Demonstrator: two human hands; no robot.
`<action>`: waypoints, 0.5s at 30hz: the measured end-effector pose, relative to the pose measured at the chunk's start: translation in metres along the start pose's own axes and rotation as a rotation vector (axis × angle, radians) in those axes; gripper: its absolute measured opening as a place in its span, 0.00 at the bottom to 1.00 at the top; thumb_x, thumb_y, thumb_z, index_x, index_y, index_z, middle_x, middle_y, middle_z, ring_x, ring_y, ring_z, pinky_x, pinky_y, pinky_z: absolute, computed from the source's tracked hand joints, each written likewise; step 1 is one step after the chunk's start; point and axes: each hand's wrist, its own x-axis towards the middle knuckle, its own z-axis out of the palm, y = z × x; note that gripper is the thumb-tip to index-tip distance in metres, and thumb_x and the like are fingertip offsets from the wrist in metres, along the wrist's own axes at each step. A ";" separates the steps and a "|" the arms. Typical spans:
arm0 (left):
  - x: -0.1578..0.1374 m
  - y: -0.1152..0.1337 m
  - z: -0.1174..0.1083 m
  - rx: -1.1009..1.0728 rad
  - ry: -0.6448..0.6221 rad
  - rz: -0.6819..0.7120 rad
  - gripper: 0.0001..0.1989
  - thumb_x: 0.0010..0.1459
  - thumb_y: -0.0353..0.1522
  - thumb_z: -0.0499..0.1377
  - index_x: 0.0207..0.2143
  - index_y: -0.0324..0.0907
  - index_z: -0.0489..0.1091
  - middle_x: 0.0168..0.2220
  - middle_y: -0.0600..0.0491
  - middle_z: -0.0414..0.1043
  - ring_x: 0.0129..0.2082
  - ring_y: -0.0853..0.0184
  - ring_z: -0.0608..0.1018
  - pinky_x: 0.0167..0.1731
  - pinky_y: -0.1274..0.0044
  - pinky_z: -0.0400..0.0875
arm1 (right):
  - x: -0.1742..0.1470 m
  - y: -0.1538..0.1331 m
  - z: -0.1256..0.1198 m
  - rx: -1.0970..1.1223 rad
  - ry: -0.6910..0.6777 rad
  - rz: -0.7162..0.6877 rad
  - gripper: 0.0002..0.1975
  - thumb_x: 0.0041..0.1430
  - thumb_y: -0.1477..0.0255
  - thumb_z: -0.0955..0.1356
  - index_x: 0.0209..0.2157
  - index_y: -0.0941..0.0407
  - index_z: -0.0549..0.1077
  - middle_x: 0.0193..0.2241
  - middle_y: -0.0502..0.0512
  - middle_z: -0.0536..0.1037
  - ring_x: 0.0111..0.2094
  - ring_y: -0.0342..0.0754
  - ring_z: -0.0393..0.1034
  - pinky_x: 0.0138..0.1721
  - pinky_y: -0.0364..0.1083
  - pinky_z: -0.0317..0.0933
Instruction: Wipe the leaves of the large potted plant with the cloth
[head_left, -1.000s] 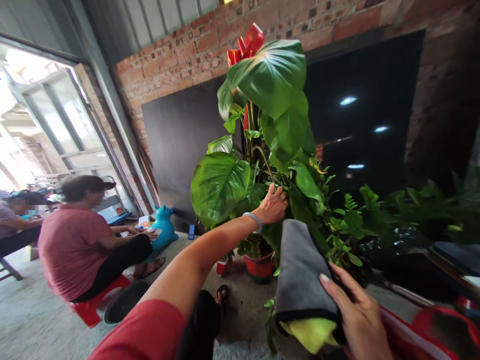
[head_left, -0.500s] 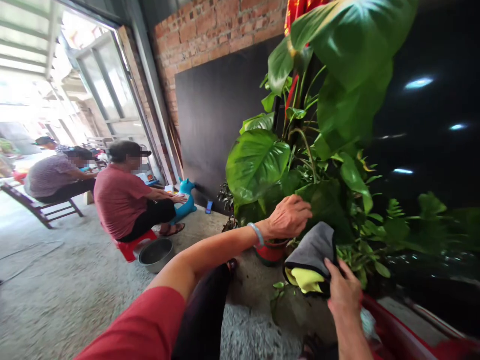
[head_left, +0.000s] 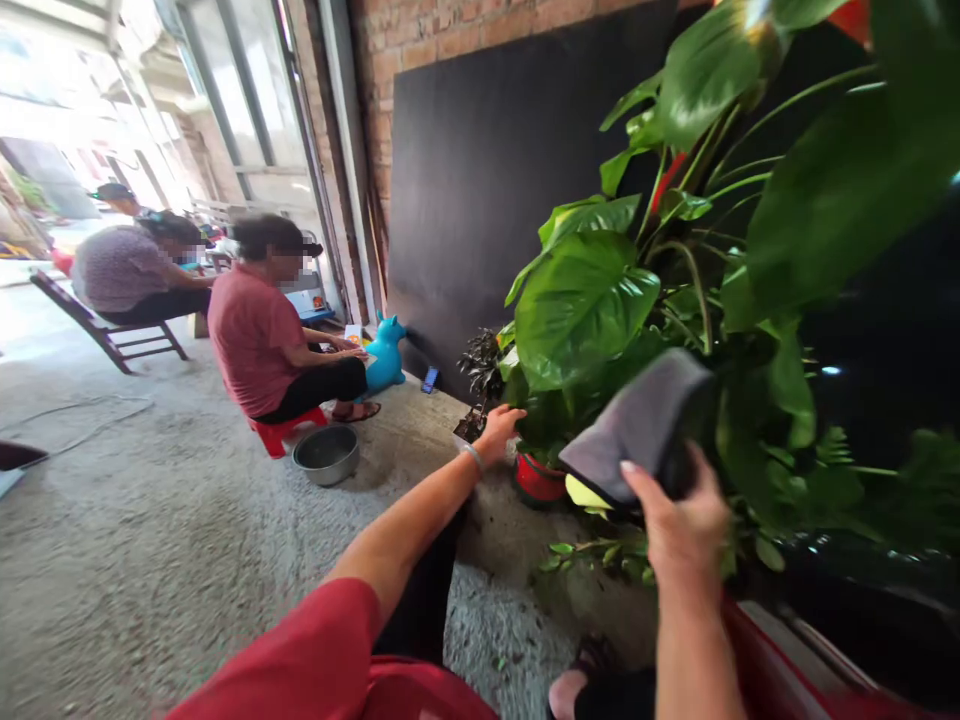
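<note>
Head view: my right fingers (head_left: 646, 490) grip the grey cloth (head_left: 637, 420) jutting ahead; whether my left fingers (head_left: 510, 417) grip, I can't tell.

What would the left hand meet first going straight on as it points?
Probably the low leaves above the red pot; the left hand looks close to them, but depth is unclear.

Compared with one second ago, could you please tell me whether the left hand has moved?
Yes, leftward and lower: judged against the red pot, the left hand has gone from above it to its upper left.
</note>
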 end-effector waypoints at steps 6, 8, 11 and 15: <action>-0.020 -0.029 0.006 -0.193 -0.103 -0.071 0.03 0.51 0.30 0.64 0.27 0.39 0.74 0.27 0.53 0.75 0.27 0.69 0.75 0.33 0.76 0.70 | -0.040 0.019 0.000 -0.136 -0.260 0.205 0.22 0.38 0.55 0.75 0.33 0.56 0.82 0.27 0.53 0.82 0.30 0.56 0.75 0.32 0.50 0.69; -0.023 -0.032 0.003 -0.197 -0.127 -0.077 0.04 0.52 0.31 0.64 0.27 0.38 0.74 0.26 0.53 0.75 0.26 0.69 0.74 0.32 0.77 0.70 | -0.040 0.016 -0.018 -0.098 -0.046 0.115 0.27 0.42 0.54 0.75 0.42 0.56 0.82 0.33 0.55 0.84 0.34 0.57 0.76 0.36 0.51 0.70; -0.027 -0.032 0.006 -0.207 -0.148 -0.129 0.06 0.54 0.33 0.63 0.29 0.38 0.73 0.24 0.54 0.73 0.25 0.69 0.73 0.29 0.77 0.70 | -0.015 -0.007 -0.011 -0.093 0.238 -0.094 0.34 0.46 0.53 0.73 0.52 0.58 0.78 0.44 0.61 0.82 0.42 0.59 0.76 0.45 0.54 0.69; -0.036 -0.028 0.017 -0.228 -0.137 -0.226 0.07 0.55 0.34 0.63 0.27 0.39 0.71 0.22 0.55 0.71 0.22 0.70 0.71 0.27 0.78 0.67 | 0.005 -0.012 0.042 -0.207 0.056 -0.218 0.33 0.45 0.52 0.69 0.46 0.62 0.80 0.44 0.69 0.82 0.46 0.63 0.75 0.52 0.59 0.65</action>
